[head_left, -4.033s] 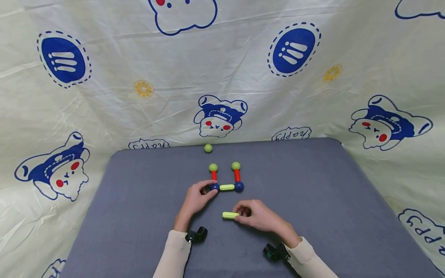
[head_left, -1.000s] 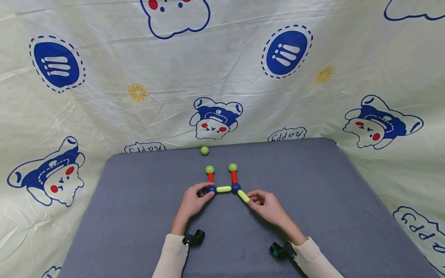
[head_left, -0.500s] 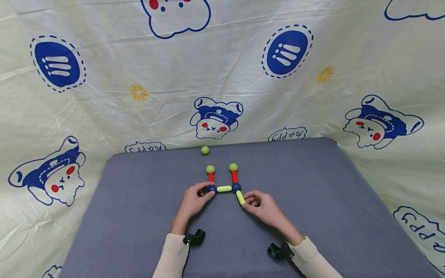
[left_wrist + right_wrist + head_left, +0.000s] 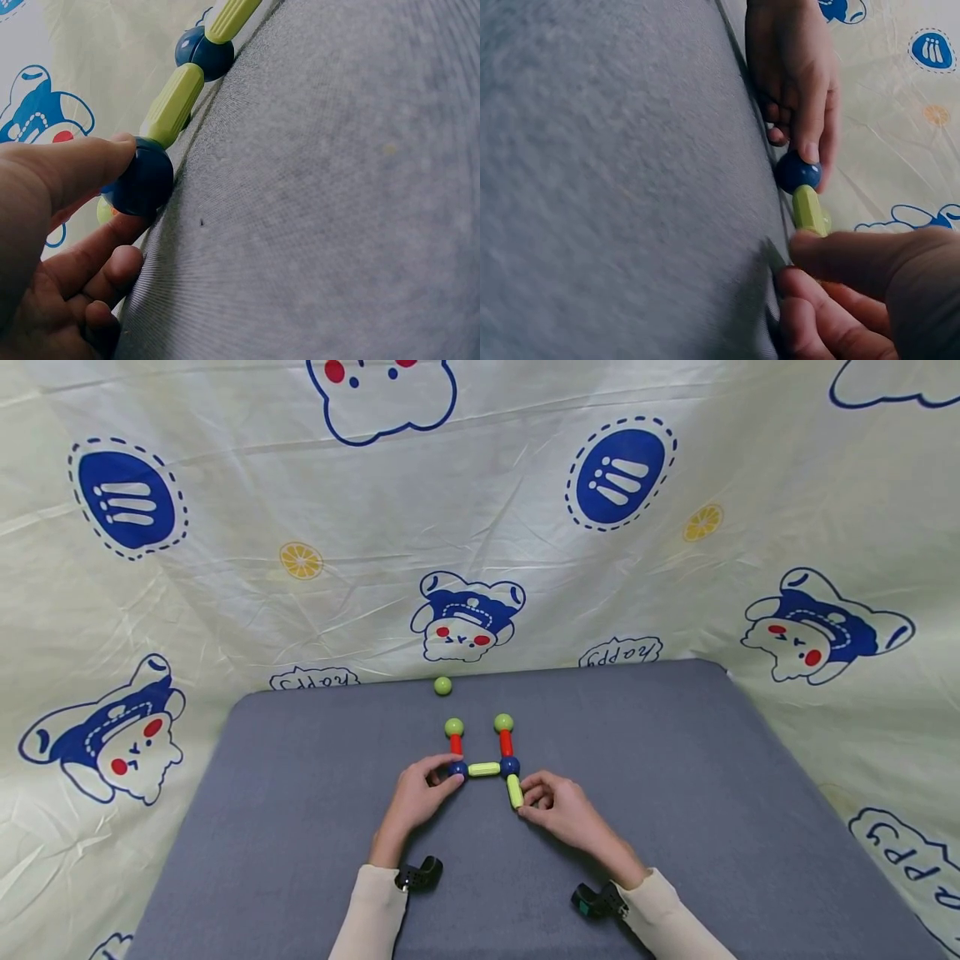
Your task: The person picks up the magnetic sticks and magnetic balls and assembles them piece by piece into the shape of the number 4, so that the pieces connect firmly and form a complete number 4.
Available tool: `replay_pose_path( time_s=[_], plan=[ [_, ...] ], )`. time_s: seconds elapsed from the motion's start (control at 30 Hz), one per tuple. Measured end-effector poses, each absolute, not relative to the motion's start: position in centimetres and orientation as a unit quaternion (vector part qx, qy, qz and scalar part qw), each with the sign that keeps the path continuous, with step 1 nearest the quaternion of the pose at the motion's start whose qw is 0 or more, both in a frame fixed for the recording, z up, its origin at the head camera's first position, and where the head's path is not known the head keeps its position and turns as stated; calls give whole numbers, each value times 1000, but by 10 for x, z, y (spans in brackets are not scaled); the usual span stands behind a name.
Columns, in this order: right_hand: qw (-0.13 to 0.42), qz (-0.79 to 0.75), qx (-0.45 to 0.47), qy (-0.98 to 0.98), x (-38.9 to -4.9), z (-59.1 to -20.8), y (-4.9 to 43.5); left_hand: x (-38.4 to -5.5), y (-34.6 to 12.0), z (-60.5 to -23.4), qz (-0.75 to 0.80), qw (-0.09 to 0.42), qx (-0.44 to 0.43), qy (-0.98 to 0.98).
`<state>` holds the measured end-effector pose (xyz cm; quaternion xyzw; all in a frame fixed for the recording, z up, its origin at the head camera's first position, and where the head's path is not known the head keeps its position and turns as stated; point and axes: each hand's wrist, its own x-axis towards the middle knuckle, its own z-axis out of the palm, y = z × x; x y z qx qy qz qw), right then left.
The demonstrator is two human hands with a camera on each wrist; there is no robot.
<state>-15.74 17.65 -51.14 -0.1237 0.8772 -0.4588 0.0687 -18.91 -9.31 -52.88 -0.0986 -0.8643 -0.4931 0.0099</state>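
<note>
Magnetic balls and rods form a joined figure on the table. My left hand (image 4: 416, 792) pinches the left blue ball (image 4: 146, 180) between thumb and fingers. A yellow-green rod (image 4: 484, 769) links it to the right blue ball (image 4: 510, 766). From each blue ball a red rod (image 4: 506, 743) runs away from me, tipped with a green ball (image 4: 504, 722). My right hand (image 4: 564, 810) pinches the near end of a second yellow-green rod (image 4: 514, 792), whose far end touches the right blue ball. In the right wrist view my right fingers partly hide the figure.
A loose green ball (image 4: 443, 686) lies near the back edge of the grey table (image 4: 315, 827). Behind the table hangs a pale printed cloth (image 4: 360, 510). Black wrist straps (image 4: 420, 873) are on both forearms.
My right hand has brought the second yellow-green rod up to the right blue ball, then swung its near end leftward, until it points almost straight toward me. My left hand keeps its hold.
</note>
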Motion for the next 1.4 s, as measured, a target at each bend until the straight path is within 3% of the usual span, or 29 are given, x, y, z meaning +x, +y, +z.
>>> replay_pose_path(
  time_s=[0.2, 0.63, 1.4],
  plan=[
    [86, -466, -134, 870, -169, -506, 184, -189, -93, -531, -490, 9, -98, -866],
    [64, -474, -119, 870, -206, -512, 180, -190, -94, -529, -494, 6, -94, -864],
    [72, -458, -126, 877, -210, -514, 174, -190, -94, -529, -489, 4, -100, -867]
  ],
)
